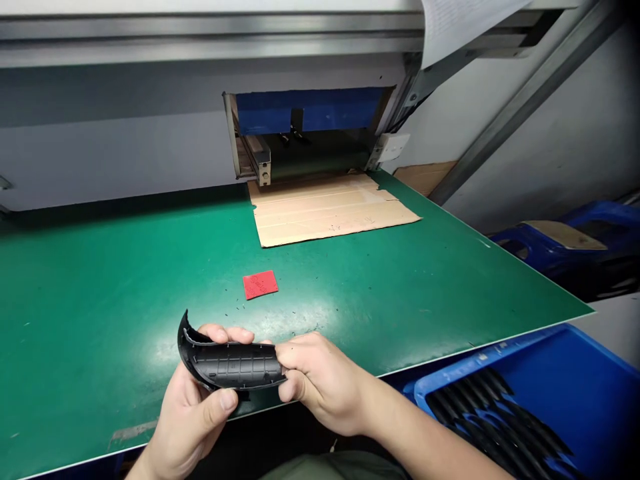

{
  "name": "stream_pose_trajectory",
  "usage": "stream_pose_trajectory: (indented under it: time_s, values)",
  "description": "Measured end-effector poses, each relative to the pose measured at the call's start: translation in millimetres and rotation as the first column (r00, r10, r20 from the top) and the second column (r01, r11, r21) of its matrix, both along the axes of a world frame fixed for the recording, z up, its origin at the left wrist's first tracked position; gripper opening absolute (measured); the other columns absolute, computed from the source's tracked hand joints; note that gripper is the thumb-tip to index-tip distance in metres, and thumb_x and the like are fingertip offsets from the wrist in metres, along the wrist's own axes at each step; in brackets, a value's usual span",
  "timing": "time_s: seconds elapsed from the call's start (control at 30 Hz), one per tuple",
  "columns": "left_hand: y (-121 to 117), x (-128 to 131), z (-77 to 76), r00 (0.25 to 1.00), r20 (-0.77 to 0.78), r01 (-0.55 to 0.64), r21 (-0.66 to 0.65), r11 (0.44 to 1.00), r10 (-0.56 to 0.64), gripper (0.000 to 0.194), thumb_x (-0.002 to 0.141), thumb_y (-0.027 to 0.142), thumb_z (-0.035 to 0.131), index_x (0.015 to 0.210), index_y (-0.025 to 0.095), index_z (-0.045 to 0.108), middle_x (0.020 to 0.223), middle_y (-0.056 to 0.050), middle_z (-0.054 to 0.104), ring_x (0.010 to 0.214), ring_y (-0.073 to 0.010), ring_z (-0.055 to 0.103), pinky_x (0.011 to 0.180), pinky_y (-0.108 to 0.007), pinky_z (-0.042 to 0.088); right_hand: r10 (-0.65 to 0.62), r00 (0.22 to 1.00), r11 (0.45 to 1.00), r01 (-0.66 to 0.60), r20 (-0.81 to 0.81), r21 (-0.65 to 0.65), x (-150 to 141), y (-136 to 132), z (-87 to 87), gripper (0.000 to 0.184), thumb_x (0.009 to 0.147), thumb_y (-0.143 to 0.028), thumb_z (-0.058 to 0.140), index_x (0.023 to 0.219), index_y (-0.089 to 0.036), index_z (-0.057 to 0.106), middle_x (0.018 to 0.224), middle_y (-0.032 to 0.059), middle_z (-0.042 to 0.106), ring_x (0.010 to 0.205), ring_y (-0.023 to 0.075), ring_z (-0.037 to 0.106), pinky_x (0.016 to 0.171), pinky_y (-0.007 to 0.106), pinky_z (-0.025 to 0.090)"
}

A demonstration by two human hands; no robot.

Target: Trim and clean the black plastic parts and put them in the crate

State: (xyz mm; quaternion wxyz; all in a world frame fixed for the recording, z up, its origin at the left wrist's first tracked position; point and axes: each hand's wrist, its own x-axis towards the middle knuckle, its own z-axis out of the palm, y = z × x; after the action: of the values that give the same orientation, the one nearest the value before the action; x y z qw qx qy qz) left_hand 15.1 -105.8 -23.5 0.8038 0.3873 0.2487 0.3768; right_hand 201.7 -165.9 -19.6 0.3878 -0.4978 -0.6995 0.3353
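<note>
A curved black plastic shell [240, 365] with a ribbed inner face is held just above the front edge of the green table [150, 280]. Its wide, upturned end points left and its narrow end points right. My left hand [193, 407] wraps round the shell from below, thumb on the near rim and fingertips over the far rim. At the narrow end, my right hand [320, 380] pinches the tip between thumb and bent fingers. Whether the right fingers also hold something small is hidden.
A red card [261, 285] lies on the table among small black scraps. Behind it, cardboard [330, 210] lies before a conveyor opening [315, 150]. At lower right, a blue bin [590, 380] holds several black curved parts [500, 420]. A blue stool [560, 240] stands beyond the right edge.
</note>
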Motion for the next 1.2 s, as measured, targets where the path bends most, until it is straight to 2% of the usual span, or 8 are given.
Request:
stream_pose_trajectory:
  time_s: [0.2,0.37,0.43,0.57,0.67,0.8,0.9,1.2]
  values:
    - [49,-24,6.3,0.895,-0.432,0.085,0.409,0.909,0.111,0.042,0.083,0.026,0.066,0.119,0.033,0.045,0.129,-0.003,0.056,0.120,-0.0219,0.053,0.101,-0.035,0.043,-0.216,0.973,0.971,0.223,0.080,-0.088,20,2,-0.4,0.056,0.096,-0.068,0.040,0.069,-0.019,0.037,0.062,-0.0051,0.041,0.057,0.0121,0.037,0.055,0.023,0.025]
    - [80,-28,25.9,0.324,-0.904,0.693,0.428,0.580,0.279,0.030,0.084,0.027,0.057,0.114,0.030,0.052,0.105,-0.004,0.067,0.095,-0.0278,0.062,0.081,-0.040,0.047,-0.265,0.944,0.949,0.291,0.196,-0.122,14,1,-6.3,0.034,0.095,-0.039,0.063,0.073,-0.019,0.045,0.071,-0.0055,0.051,0.064,0.0123,0.043,0.057,0.022,0.027]
    - [83,-23,30.7,0.259,-0.912,0.746,0.398,0.534,0.317,0.032,0.082,0.025,0.058,0.114,0.031,0.054,0.097,-0.003,0.069,0.087,-0.0283,0.064,0.072,-0.037,0.046,-0.264,0.938,0.948,0.295,0.223,-0.120,11,2,-7.0,0.030,0.093,-0.034,0.066,0.074,-0.019,0.047,0.073,-0.0055,0.052,0.066,0.0127,0.045,0.059,0.023,0.028]
    - [79,-13,28.4,0.393,-0.852,0.639,0.523,0.564,0.345,0.040,0.078,0.026,0.066,0.116,0.030,0.056,0.105,-0.006,0.069,0.094,-0.0313,0.064,0.077,-0.038,0.046,-0.302,0.927,0.942,0.326,0.223,-0.079,10,1,-7.1,0.024,0.094,-0.032,0.064,0.079,-0.020,0.050,0.078,-0.0039,0.054,0.072,0.0150,0.048,0.064,0.024,0.032]
    - [67,-9,16.6,0.651,-0.709,0.332,0.588,0.738,0.272,0.044,0.075,0.029,0.072,0.116,0.028,0.055,0.117,-0.006,0.064,0.109,-0.0291,0.060,0.087,-0.038,0.046,-0.318,0.929,0.944,0.329,0.191,-0.025,8,-3,-7.0,0.026,0.097,-0.043,0.057,0.087,-0.020,0.052,0.085,-0.0011,0.055,0.078,0.0183,0.049,0.069,0.028,0.034]
    - [36,-2,-5.4,0.953,-0.276,-0.017,0.360,0.933,0.125,0.055,0.068,0.039,0.080,0.114,0.028,0.053,0.110,-0.003,0.064,0.113,-0.0261,0.058,0.099,-0.038,0.044,-0.291,0.944,0.956,0.280,0.156,0.093,-5,-3,-5.7,0.048,0.096,-0.066,0.041,0.096,-0.019,0.053,0.091,0.0028,0.054,0.082,0.0218,0.048,0.073,0.032,0.034]
    - [13,5,-14.8,0.987,-0.102,-0.095,0.236,0.967,0.122,0.061,0.059,0.041,0.085,0.112,0.030,0.056,0.107,-0.001,0.064,0.110,-0.0218,0.059,0.097,-0.031,0.046,-0.268,0.950,0.955,0.241,0.158,0.172,-16,-1,-4.5,0.056,0.095,-0.070,0.033,0.096,-0.018,0.054,0.088,0.0033,0.052,0.079,0.0214,0.046,0.070,0.032,0.032]
    - [-3,7,-10.6,0.978,-0.146,-0.121,0.196,0.973,0.151,0.062,0.047,0.034,0.092,0.101,0.027,0.062,0.104,0.000,0.063,0.097,-0.0183,0.061,0.087,-0.025,0.052,-0.353,0.872,0.925,0.269,0.340,0.268,-17,-3,-4.0,0.081,0.091,-0.077,0.006,0.087,-0.016,0.059,0.078,0.0040,0.048,0.069,0.0207,0.041,0.063,0.031,0.025]
